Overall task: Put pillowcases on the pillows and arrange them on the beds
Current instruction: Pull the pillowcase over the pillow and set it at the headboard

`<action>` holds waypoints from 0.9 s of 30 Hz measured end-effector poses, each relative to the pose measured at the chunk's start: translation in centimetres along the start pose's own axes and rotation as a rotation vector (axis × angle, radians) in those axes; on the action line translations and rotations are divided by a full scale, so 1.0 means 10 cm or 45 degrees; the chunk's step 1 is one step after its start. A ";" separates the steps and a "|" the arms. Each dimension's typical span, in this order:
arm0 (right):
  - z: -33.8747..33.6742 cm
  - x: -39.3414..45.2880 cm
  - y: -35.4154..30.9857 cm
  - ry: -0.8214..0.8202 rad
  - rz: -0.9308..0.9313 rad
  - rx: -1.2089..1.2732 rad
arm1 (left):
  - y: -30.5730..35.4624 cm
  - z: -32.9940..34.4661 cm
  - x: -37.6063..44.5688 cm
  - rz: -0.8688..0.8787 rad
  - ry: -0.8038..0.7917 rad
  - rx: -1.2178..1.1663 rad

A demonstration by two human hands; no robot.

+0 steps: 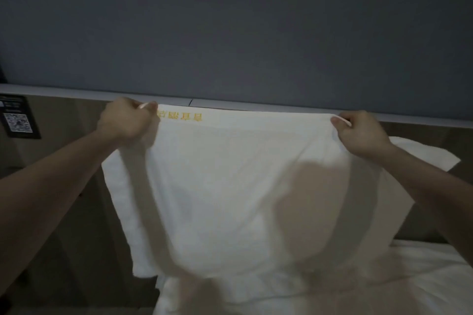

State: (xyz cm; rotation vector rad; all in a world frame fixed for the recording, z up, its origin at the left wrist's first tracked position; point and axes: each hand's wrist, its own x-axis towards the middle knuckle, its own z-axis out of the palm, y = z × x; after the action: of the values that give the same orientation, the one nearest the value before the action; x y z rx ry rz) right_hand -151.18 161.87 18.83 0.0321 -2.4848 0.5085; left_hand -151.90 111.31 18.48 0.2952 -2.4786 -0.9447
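Note:
I hold a white pillowcase (pixel 238 161) up by its top edge, stretched wide in front of the headboard. Yellow embroidered characters run along that edge near its left corner. My left hand (pixel 125 119) is closed on the top left corner. My right hand (pixel 358 133) is closed on the top right corner. A rounded bulk shows inside the case, sagging toward the bottom; it looks like a pillow. The lower end rests on the white bed (pixel 384 284). Another white pillow (pixel 422 155) peeks out behind my right hand, against the headboard.
A brown padded headboard (pixel 64 186) runs behind the bed, topped by a pale ledge (pixel 230 104), with a dark blue-grey wall above. A black panel with a QR code (pixel 18 121) hangs on the headboard at the left. The room is dim.

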 end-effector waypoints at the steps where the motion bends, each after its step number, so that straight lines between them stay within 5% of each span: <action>1: 0.04 0.03 0.01 -0.005 -0.001 -0.016 | -0.01 0.02 0.03 -0.013 0.001 0.029; 8: 0.53 0.06 0.27 -0.187 0.136 -0.301 | -0.18 0.43 0.11 -0.112 -0.194 0.238; 17: 0.76 -0.27 0.53 0.245 0.287 -0.001 | -0.40 0.50 -0.06 -0.055 0.134 -0.065; 23: 0.98 -1.25 1.11 0.454 0.567 0.152 | -1.83 1.13 -0.72 -0.312 -0.189 -0.253; 27: 1.20 -1.94 1.65 0.293 1.014 0.344 | -1.32 1.04 -1.57 -0.508 -0.421 -0.446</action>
State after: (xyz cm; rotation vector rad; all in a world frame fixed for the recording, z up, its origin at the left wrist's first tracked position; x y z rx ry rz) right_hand -144.09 170.96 -6.88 -0.8823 -2.1089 1.0947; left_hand -143.03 113.09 -2.70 0.5661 -2.5224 -1.6882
